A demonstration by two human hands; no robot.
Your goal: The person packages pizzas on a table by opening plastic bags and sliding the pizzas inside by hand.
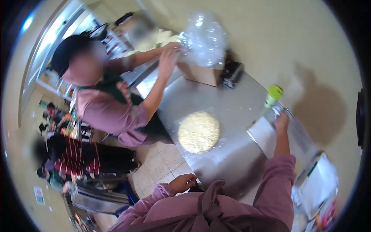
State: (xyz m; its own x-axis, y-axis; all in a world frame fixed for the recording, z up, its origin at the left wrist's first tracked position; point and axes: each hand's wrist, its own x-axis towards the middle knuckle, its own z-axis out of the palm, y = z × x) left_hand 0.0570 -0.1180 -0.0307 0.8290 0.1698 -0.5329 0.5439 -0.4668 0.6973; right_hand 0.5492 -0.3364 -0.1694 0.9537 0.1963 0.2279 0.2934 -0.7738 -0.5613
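On the steel table lies a round, flat, pale food disc point(199, 132) with a rough, shredded-looking top, on a clear plastic sheet point(218, 146). My right hand point(283, 120) is closed at a whitish, crumpled bit beside a clear plastic container or sheet at the wall side; what its fingers hold is not clear. A container with a lime-green top point(275, 92) stands just beyond that hand. Near the table's front edge, my left hand point(184, 183) hangs low with fingers loosely bent and apart, holding nothing that I can see.
Across the steel table point(235, 112), a co-worker point(112, 104) reaches both hands toward clear plastic packaging point(205, 38) above a cardboard box point(201, 73). A dark box point(233, 73) sits beside it. White trays or bags point(319, 185) lie at my right. Other people stand behind, left.
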